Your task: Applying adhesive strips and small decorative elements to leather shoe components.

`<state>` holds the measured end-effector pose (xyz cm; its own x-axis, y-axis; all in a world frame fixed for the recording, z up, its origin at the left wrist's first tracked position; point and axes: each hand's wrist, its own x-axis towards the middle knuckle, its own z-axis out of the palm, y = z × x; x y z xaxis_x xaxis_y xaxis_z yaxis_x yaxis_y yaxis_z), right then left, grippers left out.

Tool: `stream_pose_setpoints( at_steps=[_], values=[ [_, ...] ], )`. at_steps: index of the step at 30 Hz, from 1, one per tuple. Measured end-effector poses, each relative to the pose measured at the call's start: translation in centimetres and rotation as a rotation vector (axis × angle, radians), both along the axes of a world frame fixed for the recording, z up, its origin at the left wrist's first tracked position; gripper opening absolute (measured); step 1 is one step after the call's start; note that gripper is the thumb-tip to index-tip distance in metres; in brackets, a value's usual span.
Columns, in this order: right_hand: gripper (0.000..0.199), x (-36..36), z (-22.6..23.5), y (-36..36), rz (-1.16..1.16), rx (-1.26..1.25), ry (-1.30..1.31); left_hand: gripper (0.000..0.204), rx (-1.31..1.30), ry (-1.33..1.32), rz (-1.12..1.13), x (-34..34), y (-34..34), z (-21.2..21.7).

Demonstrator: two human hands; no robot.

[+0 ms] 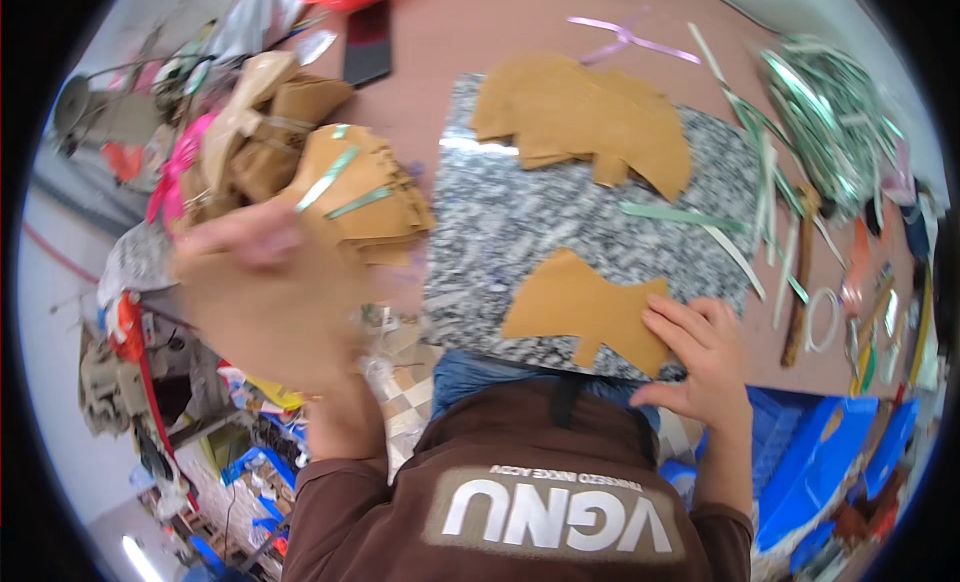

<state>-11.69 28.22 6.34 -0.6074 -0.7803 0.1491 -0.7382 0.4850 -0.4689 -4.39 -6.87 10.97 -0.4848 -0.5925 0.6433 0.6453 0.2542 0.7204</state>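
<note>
— How are the hands set, the left hand point(262, 237) first?
— It's raised at the left, off the stone slab point(480, 212), grasping a brown sheet point(270, 307) near its upper edge. Both are badly blurred, so I can't tell how the fingers sit behind it.
— And the right hand point(705, 357)?
— Loose, not clenched. Its fingertips rest at the right end of a tan cutout point(590, 307), while the thumb is spread away from them, near the slab's front edge.
— So the cutout lies flat?
— Yes, on the near part of the slab, its short tab toward the person. Beyond it, at the far side, is a stack of cutouts point(585, 112).
— What about the other pile point(385, 177)?
— Just left of the slab, with two green bands point(328, 178) across it.
— And between stack and cutout?
— A green strip point(685, 218), toward the slab's right side. Farther right lies a bundle of shiny strips point(830, 127).
</note>
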Motion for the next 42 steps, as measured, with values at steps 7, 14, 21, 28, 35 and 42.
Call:
stream_pose_setpoints(
  at_steps=[7, 14, 21, 28, 35, 42],
  values=[
    [0.034, -1.6, -1.3, -0.7, -0.162, -0.247, -0.091, 0.017, -0.889, -1.036, 0.497, 0.5, -11.7, -1.6],
    [0.012, -6.6, -1.1, -2.3, -0.417, -0.27, 0.043, 0.031, -0.959, -0.637, 0.285, -1.2, -0.5, -2.8],
    [0.013, -9.0, -1.1, -4.0, -0.178, -0.034, 0.005, 0.031, -1.052, -0.465, -0.451, -3.5, 11.9, -5.7],
    [0.011, -10.4, -0.3, -2.7, -0.203, -0.325, -0.145, 0.066, -1.309, -0.569, -0.56, -8.3, 17.8, -7.4],
    [0.016, -7.5, 2.0, -0.4, -0.415, -1.014, -0.022, 0.074, -1.224, -0.625, -0.61, -8.9, 17.4, -7.0],
    [0.029, 0.3, -1.7, -2.0, -0.302, -0.975, -0.156, 0.053, 0.215, -0.785, -1.074, -3.2, 13.4, -5.3]
  ],
)
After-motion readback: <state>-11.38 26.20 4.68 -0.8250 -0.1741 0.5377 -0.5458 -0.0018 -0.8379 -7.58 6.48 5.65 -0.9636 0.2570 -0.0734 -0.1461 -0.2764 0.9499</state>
